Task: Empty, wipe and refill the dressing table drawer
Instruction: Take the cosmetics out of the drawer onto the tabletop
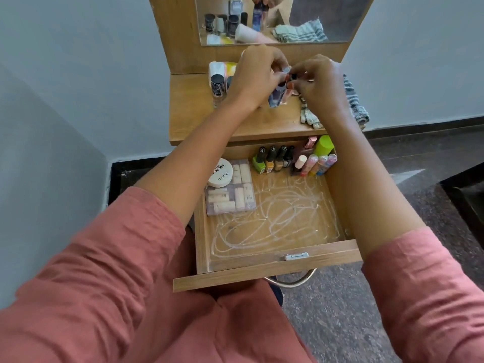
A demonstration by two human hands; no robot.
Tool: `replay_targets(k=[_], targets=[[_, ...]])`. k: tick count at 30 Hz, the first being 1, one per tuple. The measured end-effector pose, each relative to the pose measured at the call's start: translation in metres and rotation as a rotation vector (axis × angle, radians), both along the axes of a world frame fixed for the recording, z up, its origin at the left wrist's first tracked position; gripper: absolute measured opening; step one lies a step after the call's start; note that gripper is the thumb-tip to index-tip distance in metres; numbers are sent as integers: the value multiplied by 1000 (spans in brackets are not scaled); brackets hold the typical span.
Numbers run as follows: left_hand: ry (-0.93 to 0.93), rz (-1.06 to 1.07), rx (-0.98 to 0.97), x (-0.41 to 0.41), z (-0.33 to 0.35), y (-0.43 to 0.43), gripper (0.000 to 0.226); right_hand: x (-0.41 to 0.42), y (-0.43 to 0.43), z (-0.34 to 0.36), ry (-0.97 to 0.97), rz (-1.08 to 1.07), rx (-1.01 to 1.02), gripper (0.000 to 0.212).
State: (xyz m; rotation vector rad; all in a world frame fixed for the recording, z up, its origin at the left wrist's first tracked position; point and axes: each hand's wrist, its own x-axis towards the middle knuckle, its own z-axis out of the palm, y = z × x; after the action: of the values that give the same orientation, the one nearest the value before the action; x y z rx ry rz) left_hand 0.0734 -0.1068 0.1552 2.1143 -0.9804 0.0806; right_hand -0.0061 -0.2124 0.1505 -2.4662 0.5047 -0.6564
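- The drawer (277,260) stands pulled out toward the person's lap. A clear box (230,195) sits at its left, and nail polish bottles (272,159) lie along the back, caps pointing rearward.
- Over the table top (199,111), the left hand (258,74) curls round a dark bottle (277,96). It stands nearly upright, cap end up. The right hand (320,79) pinches at its top.
- Best, I'd say, to check the cap is tight, then lay the bottle beside that row, cap rearward too.
- A striped cloth (353,100) lies just right of the hands.

Held bottles (277,94) mostly hidden by left hand (258,74), right hand (318,79); mirror (327,19) top cut off.
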Motion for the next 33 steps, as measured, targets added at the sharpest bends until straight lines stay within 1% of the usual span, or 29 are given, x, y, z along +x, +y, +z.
replay_targets(k=[9, 16, 25, 30, 33], targets=[[5, 56, 38, 16, -12, -7, 14, 23, -9, -11, 78, 12, -40, 24], [4, 79, 25, 18, -15, -8, 13, 26, -8, -12, 91, 14, -61, 24], [-38, 135, 30, 10, -7, -5, 17, 22, -4, -13, 105, 10, -96, 37], [-79, 136, 1, 2, -1, -2, 18, 20, -8, -14, 79, -22, -84, 38], [-60, 111, -41, -7, -2, -1, 17, 12, -6, -11, 43, -21, -69, 34]])
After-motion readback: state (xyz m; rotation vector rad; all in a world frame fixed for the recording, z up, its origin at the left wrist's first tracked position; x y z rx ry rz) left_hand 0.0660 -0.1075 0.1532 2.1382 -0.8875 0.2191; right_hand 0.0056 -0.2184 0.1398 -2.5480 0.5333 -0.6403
